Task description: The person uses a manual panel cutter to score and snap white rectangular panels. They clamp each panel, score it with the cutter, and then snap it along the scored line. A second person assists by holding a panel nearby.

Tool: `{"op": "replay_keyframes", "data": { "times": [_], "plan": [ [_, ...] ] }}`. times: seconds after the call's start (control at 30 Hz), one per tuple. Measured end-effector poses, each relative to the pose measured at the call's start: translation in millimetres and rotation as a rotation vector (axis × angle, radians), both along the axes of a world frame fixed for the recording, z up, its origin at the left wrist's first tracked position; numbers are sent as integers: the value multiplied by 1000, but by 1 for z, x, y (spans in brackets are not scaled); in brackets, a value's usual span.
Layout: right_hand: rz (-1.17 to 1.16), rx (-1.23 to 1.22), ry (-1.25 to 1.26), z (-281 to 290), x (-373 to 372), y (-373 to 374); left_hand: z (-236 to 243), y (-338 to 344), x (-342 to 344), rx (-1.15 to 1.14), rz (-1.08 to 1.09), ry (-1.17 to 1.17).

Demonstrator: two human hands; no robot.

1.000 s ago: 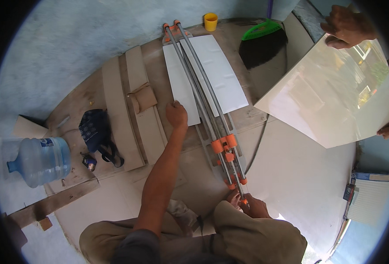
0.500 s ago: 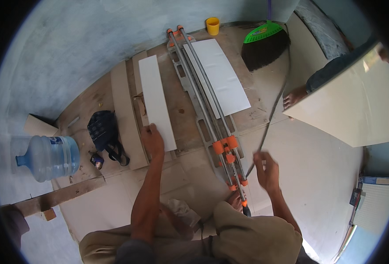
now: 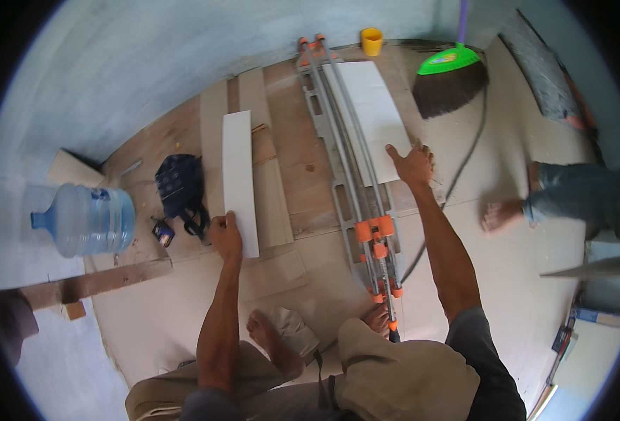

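My left hand (image 3: 227, 237) pinches the lower left edge of a long, narrow white tile strip (image 3: 237, 175) over the floor to the left. A manual tile cutter (image 3: 374, 235) with two steel rails and orange fittings stretches away in front of me. Under its rails and out to the right lies a wider white tile (image 3: 373, 105). At the near right corner of this tile is my right hand (image 3: 415, 167), thumb and fingers apart. Whether it touches the tile I cannot tell.
Beige planks (image 3: 271, 189), a dark bag (image 3: 181, 186) and a large water bottle (image 3: 89, 219) are on the left. A yellow cup (image 3: 371, 42) and a green-headed broom (image 3: 451, 81) stand at the back. Another person's foot (image 3: 504, 215) is on the right.
The narrow strip has moved left in my left hand. My right hand has reached forward to the wider tile. At the right, the other person's large pale panel has swung nearly edge-on.
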State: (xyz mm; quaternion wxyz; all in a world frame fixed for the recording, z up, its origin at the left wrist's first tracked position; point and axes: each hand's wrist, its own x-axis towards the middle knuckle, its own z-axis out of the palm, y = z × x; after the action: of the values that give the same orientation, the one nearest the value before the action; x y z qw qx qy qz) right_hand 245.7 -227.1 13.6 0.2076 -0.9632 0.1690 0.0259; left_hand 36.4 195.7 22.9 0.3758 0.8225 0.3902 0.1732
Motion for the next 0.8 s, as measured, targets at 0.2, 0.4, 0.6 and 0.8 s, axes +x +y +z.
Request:
{"op": "replay_keyframes", "data": {
  "times": [0.2,0.4,0.6,0.8],
  "plan": [
    [24,31,146,12,13,24,-11,34,-14,36,43,31],
    [43,34,198,-7,40,6,-28,60,-22,23,12,24],
    [-97,321,219,-12,51,0,-35,75,-25,-3,54,45],
    [-190,388,-34,-41,53,-13,-35,84,-17,28,15,122]
  ]
}}
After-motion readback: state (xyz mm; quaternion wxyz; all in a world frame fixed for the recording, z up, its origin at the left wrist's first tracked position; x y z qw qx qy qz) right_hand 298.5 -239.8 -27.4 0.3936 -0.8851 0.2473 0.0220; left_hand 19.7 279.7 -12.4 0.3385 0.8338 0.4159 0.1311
